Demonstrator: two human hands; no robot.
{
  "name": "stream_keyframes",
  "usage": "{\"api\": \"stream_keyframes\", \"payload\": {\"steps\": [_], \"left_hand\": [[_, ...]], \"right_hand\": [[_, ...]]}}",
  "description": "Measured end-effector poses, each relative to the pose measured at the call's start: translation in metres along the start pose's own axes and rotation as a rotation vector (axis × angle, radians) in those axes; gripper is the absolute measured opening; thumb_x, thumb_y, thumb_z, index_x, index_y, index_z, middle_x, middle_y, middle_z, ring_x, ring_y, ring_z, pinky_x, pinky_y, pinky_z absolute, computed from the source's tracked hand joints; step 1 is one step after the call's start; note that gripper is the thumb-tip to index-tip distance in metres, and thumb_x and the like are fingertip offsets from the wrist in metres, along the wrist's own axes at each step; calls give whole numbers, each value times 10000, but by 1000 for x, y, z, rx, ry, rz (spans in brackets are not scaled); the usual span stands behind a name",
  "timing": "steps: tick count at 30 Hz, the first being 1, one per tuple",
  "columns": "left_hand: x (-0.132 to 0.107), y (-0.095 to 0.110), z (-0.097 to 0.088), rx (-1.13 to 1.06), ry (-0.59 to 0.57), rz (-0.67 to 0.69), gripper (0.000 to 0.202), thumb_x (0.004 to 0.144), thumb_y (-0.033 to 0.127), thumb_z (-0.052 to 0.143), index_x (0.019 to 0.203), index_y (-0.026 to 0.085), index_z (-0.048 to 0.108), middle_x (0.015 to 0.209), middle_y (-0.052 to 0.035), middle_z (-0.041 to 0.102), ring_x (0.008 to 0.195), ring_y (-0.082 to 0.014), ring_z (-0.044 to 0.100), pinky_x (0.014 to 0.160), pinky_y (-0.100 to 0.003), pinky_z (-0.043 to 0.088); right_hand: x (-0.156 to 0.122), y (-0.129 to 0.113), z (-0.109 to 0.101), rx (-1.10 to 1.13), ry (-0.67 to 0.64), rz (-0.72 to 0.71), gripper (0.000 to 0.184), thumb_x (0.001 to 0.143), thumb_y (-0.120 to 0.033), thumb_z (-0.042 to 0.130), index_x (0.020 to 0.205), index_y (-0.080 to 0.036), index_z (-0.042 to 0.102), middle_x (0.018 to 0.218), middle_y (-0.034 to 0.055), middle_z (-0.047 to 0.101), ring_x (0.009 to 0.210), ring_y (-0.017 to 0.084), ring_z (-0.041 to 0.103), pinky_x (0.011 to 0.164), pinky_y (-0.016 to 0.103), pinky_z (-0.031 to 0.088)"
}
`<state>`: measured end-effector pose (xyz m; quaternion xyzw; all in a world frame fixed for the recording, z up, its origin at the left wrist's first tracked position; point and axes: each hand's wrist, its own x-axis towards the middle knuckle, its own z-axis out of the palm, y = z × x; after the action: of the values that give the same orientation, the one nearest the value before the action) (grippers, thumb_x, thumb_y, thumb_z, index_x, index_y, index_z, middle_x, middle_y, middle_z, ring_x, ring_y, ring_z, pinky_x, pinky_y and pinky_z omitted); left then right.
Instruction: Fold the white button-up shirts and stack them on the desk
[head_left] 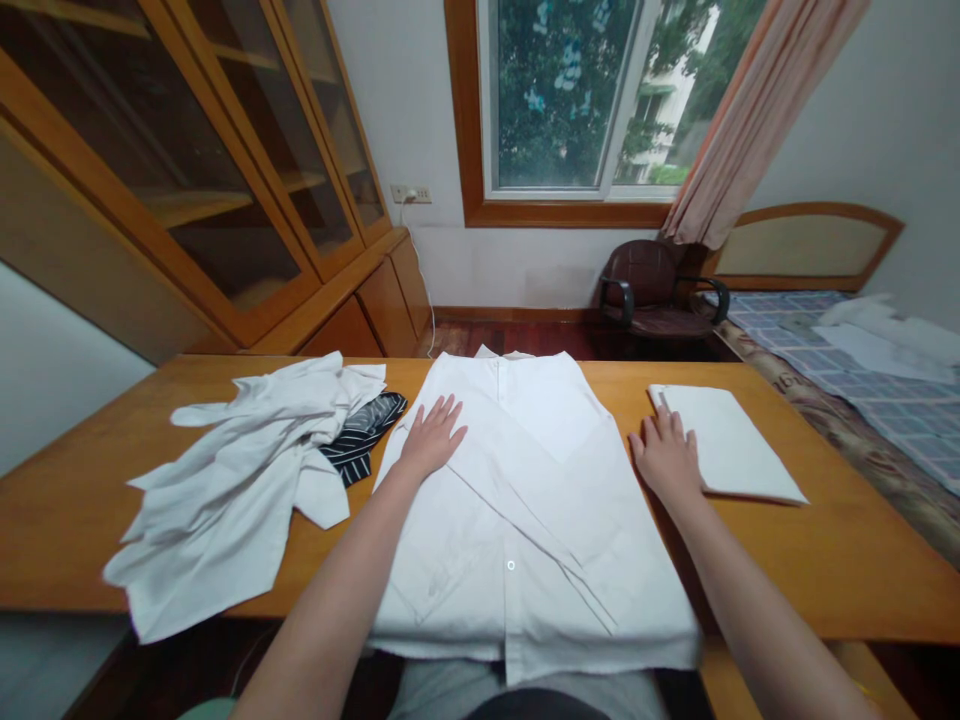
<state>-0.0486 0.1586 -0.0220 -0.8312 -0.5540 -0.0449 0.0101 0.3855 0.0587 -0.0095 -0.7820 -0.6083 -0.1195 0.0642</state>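
Observation:
A white button-up shirt (540,480) lies spread on the wooden table, its sleeves folded across the front and its hem hanging over the near edge. My left hand (433,438) rests flat on the shirt's upper left part, fingers spread. To the right, my right hand (667,455) lies with fingers outstretched between the shirt and a flat white folded cloth (731,440), its fingers at the cloth's left edge. Neither hand grips anything. A crumpled white garment (240,490) lies left of the shirt, beside a black-and-white striped cloth (367,432).
The wooden table (847,560) spans the view. Behind it are a glass-door cabinet (330,260), a window (562,100) with a pink curtain (765,120), and a brown armchair (645,285). A bed (877,380) with a checked cover stands at the right.

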Motion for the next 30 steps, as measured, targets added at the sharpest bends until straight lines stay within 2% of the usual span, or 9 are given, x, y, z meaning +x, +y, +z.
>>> {"api": "stream_keyframes", "payload": {"steps": [4,10,14,17,20,22,24,30], "left_hand": [[0,0,-1,-8,-4,2,595,1041,470,292,1582,226,310,1666,-42,226,1552,-253,170,1254,-546,131],[-1,0,-1,-14,-2,-1,597,1040,472,292,1583,224,305,1666,-40,225,1552,-252,172,1252,-544,128],[-2,0,-1,-17,-10,-3,602,1042,473,278,1586,216,300,1668,-41,213,1552,-250,169,1250,-547,130],[-3,0,-1,-13,-13,-8,612,1042,479,269,1587,202,296,1668,-45,208,1553,-250,166,1249,-548,132],[-4,-1,1,-11,-4,-11,613,1039,482,274,1585,204,302,1667,-49,214,1552,-251,170,1249,-548,132],[-4,-1,2,-14,3,-15,611,1036,488,283,1585,220,303,1668,-44,217,1552,-249,171,1251,-542,128],[-4,-2,3,-19,0,-20,610,1035,493,286,1586,232,299,1668,-37,215,1552,-244,170,1254,-536,123],[-6,-1,4,-26,22,-39,593,1034,491,303,1576,251,325,1664,-30,227,1550,-240,181,1257,-527,125]], "right_hand": [[6,31,7,-55,-57,75,600,1034,-421,240,1405,-57,540,1633,187,292,1504,341,248,1185,564,232],[20,60,14,-44,-129,131,628,1023,-461,220,1420,-81,525,1650,168,254,1508,334,236,1185,568,226],[24,72,16,-30,-141,120,625,1024,-466,221,1416,-85,525,1650,169,253,1509,330,240,1184,570,233],[23,70,12,-10,-122,110,602,1026,-450,235,1393,-81,539,1638,181,280,1500,354,254,1174,594,243],[17,50,4,30,-49,86,579,1032,-408,232,1395,-68,529,1613,205,326,1497,368,255,1175,600,239],[8,25,-3,64,7,38,583,1038,-375,217,1420,-37,499,1597,235,342,1506,360,236,1194,573,218],[-5,-9,-10,125,3,-36,584,1042,-371,223,1430,-24,488,1591,246,347,1509,357,240,1209,555,205],[-58,-118,-24,333,-134,-365,604,1039,-446,321,1520,-91,402,1650,152,266,1529,311,226,1223,503,242]]}}
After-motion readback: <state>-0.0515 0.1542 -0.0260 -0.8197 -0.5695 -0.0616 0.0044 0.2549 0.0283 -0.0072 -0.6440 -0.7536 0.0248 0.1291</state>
